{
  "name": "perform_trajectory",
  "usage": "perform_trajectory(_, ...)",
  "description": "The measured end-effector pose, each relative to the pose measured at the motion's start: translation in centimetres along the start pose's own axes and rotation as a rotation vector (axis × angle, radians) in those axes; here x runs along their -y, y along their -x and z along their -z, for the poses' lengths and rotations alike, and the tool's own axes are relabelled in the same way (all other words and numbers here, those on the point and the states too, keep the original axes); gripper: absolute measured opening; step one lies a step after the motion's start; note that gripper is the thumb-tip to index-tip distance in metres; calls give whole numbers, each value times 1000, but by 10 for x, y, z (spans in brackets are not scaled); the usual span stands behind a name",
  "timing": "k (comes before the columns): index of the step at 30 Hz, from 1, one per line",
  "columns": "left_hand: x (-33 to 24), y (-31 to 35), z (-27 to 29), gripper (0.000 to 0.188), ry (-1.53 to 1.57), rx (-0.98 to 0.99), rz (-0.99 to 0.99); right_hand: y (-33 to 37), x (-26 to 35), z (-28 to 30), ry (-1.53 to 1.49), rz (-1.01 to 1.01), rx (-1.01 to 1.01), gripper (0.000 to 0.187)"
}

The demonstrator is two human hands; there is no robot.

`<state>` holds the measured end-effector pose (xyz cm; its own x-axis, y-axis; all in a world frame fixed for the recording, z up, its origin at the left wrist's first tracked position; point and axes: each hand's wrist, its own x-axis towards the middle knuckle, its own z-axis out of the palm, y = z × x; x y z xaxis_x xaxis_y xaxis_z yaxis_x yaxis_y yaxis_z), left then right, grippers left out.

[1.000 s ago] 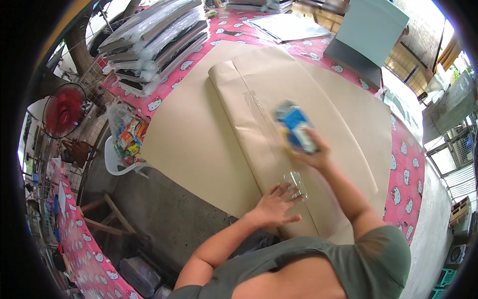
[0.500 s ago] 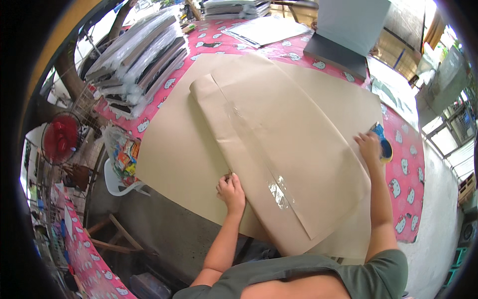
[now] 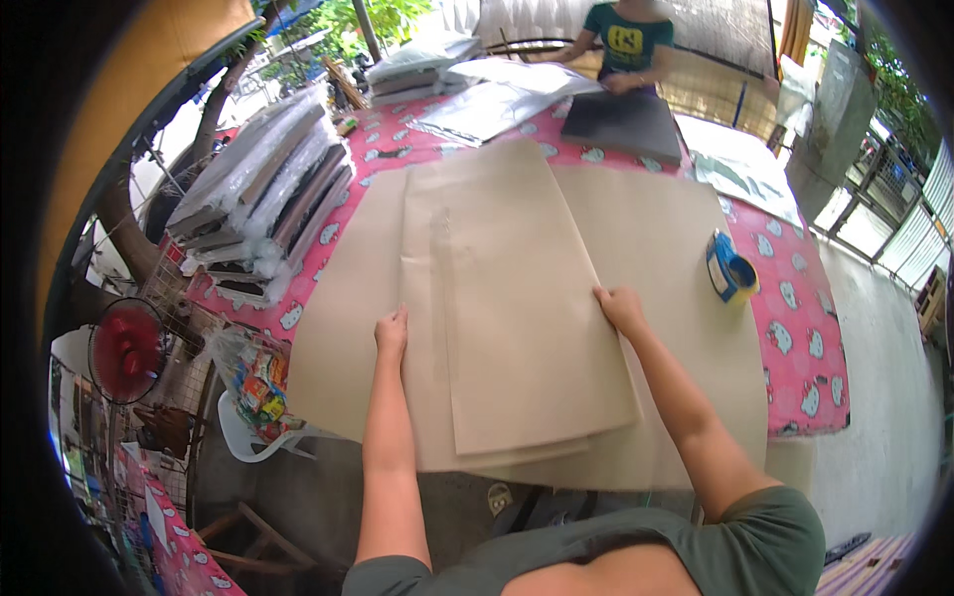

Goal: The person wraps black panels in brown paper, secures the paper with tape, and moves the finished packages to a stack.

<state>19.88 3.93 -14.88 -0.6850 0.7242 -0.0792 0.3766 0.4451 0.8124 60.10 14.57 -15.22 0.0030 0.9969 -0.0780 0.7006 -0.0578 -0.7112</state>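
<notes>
A folded brown paper sleeve with a taped seam along its left part lies before me. Both hands hold it by its long sides. My left hand is closed on the left edge, fingers partly hidden. On the opposite edge, my right hand pinches the paper, thumb on top. Beneath the sleeve, a larger flat sheet of brown paper covers much of the table. To the right of my right hand, a blue tape dispenser with a roll of tape rests on that sheet, touched by neither hand.
A pink patterned cloth covers the table. Plastic-wrapped flat panels are stacked at the left. Toward the back lie a dark board and clear plastic sheets; a person stands there. A white chair and red fan stand left.
My right hand has left the tape dispenser and now grips the sleeve's right edge. The sleeve has turned to point more straight away from me. A person now shows behind the dark board.
</notes>
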Motion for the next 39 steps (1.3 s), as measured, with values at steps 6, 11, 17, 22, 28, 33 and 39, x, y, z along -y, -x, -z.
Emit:
perform_trajectory(6,73,111,34,36,-56,-33,-244,106,-44,14,32,123,-58,42)
perform_trajectory(11,69,127,53,34,32,16,-161,146,-52,21,-152,-51,-55,37)
perform_trajectory(17,56,69,39,38,178,41,67,64,-2,10,-160,-61,-106,33)
perform_trajectory(22,25,-73,-8,39,-25,-158,-76,-93,15,-44,148,177,-168,35)
perform_trajectory(28,-110,-291,-101,66,-383,-147,218,-331,105,-50,45,103,-305,51)
perform_trajectory(33,14,-188,-44,66,-605,51,-669,-209,55,-85,-269,460,180,48)
perform_trajectory(39,9,72,40,75,-716,852,-624,140,-46,56,126,307,580,116)
